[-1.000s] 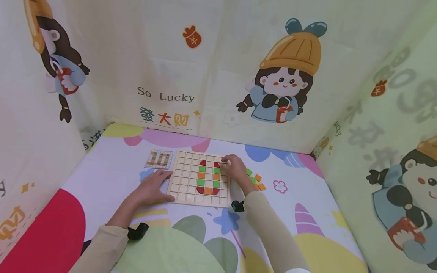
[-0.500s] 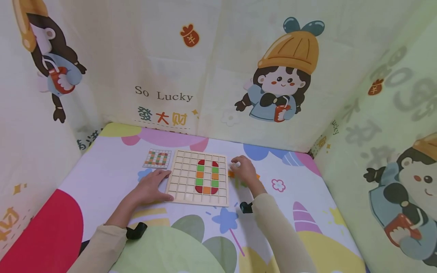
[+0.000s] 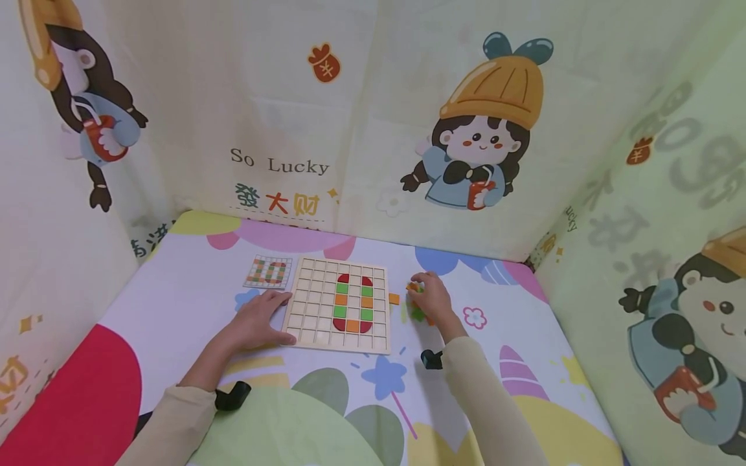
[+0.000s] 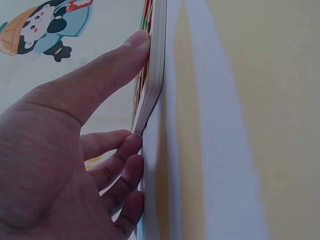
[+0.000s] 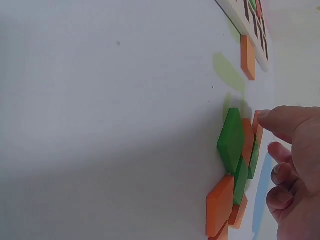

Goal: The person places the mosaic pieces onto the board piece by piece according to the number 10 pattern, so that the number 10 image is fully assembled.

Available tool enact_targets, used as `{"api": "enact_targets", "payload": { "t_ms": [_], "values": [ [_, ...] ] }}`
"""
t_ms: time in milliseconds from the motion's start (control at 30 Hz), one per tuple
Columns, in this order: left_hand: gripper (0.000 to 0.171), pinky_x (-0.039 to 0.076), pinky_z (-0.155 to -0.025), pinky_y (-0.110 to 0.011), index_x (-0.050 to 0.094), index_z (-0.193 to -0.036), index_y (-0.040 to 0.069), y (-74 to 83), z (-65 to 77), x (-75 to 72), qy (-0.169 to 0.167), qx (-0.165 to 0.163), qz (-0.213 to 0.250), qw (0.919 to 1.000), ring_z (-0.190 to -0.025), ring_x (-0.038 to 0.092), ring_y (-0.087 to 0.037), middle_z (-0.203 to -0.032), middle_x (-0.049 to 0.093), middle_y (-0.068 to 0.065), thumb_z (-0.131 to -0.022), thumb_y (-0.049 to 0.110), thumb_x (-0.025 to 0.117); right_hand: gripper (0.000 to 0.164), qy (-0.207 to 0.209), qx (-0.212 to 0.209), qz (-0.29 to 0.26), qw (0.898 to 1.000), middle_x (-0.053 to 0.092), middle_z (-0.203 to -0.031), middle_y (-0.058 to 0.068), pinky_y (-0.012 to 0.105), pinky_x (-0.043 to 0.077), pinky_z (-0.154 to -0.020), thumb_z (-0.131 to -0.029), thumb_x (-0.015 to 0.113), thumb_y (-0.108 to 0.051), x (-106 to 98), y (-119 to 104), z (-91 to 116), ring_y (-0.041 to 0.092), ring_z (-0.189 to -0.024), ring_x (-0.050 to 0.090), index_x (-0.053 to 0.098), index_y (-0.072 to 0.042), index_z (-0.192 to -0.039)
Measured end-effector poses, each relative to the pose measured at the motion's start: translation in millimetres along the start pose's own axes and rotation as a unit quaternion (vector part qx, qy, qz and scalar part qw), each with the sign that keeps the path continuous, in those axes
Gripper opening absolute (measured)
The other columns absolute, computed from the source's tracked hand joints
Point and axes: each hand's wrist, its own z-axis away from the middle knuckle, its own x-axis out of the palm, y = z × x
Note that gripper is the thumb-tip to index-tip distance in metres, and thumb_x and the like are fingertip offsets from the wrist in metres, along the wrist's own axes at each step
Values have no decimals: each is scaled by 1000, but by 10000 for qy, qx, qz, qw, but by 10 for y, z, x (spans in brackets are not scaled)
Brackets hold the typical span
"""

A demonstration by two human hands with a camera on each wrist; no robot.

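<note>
A wooden grid board [image 3: 315,304] lies on the table, with red, green and orange tiles forming an upright ring in its right half. My left hand [image 3: 259,320] rests at the board's left edge. In the left wrist view, the thumb [image 4: 117,65] touches the near corner and the fingertips meet the left side. To the right of the board, my right hand [image 3: 434,301] bends over loose tiles. Its fingers appear to pinch an orange tile [image 5: 257,120], though the far fingertips are hidden. Beside these fingers lie a green tile [image 5: 231,140] and another orange tile [image 5: 220,205].
A small pattern card [image 3: 268,272] lies left of the board's far end. One orange tile [image 3: 394,299] sits against the board's right edge. Printed cloth covers the table, and a cloth wall [image 3: 373,129] stands behind it.
My right hand has moved from the board's right side, farther right, to the loose tiles. The orange tile beside the board has come into view. My left hand stays at the left edge.
</note>
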Motion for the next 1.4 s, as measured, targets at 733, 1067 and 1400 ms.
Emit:
{"api": "enact_targets", "payload": {
  "t_ms": [733,1067,1400],
  "values": [
    [97,38,-98,-61,40,-146,9,-4,-2,16,-36,-66,1,10000,-126,44,-41,-141,44,-17,-69,52,81,33,-212,335,-67,9992,59,-118,9,38,52,-92,-88,70,-23,53,74,-55,25,-103,53,66,-11,-118],
    [97,38,-98,-60,41,-145,8,0,-8,20,-9,-59,13,10000,-126,43,-41,-141,44,-17,-69,52,82,34,-67,-70,-304,9995,64,-116,9,43,46,-99,-85,71,-20,83,2,-7,25,-105,55,67,-9,-117],
    [97,38,-98,-59,41,-146,8,-11,-8,21,8,-38,-17,10000,-125,44,-40,-140,45,-17,-69,52,82,32,-44,-420,-386,9984,65,-117,9,46,42,-105,-85,73,-21,134,-154,24,27,-115,55,69,-9,-114]
  ]
}}
